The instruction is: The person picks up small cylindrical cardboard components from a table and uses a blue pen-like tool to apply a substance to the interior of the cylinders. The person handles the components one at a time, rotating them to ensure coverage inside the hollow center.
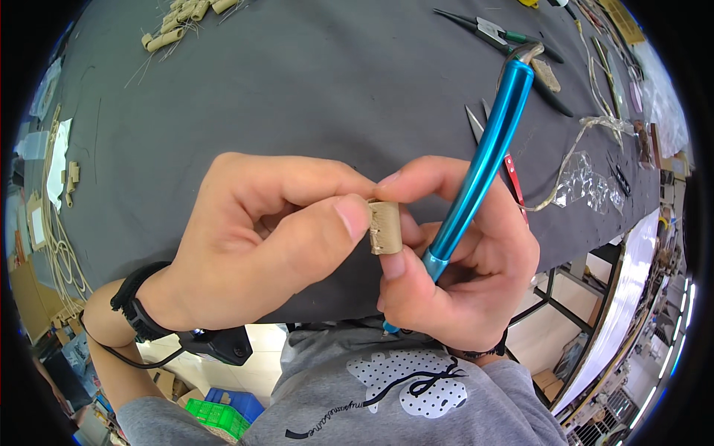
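Above the dark grey work surface, mid-view: small tan roll, upright, held between the two hands just in front of the grey shirt. Left hand grasping, thumb against the roll's left edge, index fingertip near its top. Right hand curled around a blue-handled tool, which slants up to a bent metal head; its thumb touches the roll's lower end, index tip near the upper rim. Grip behind the roll hidden by fingers, so hard to tell. Short slits or stitches show down the roll's side. Beyond the tool: red-handled scissors, partly covered by it; dark pliers farther off. Upper left, well apart: heap of similar tan rolls with loose thread ends.
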A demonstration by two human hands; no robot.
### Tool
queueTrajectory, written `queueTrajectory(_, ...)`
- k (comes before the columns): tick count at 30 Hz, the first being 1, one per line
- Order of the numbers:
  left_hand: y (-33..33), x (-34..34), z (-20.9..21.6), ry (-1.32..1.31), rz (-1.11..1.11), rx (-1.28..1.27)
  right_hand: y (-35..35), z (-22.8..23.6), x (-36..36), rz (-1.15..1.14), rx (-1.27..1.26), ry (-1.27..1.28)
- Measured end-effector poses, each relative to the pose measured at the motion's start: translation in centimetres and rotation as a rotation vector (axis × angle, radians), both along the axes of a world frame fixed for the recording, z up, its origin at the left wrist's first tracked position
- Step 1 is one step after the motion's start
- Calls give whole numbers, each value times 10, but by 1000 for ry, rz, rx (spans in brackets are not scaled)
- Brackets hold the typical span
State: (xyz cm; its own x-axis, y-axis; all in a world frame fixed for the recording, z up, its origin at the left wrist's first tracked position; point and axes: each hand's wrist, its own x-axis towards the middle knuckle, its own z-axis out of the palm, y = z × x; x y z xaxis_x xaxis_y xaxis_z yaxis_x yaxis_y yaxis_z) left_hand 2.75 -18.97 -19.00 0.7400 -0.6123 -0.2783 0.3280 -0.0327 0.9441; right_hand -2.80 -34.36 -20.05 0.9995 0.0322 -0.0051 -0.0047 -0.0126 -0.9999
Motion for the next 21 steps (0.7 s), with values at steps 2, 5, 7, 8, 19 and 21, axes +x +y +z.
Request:
queueTrajectory(2,1,1,0,1,-11,-4,0,1,0,0,4,9)
queueTrajectory(5,1,1,0,-5,-14,-19,0,1,0,-4,9,14)
queueTrajectory(7,1,0,-1,-7,-11,-24,1,2,-1,-4,9,22)
queueTrajectory(8,1,0,-1,-8,-9,-26,1,2,-1,-3,9,31)
queueTrajectory(19,1,3,1,6,-27,2,1,-2,-1,-257,206,-150)
queueTrajectory(21,2,2,1,-15,-28,4,0,-6,0,-368,345,-320)
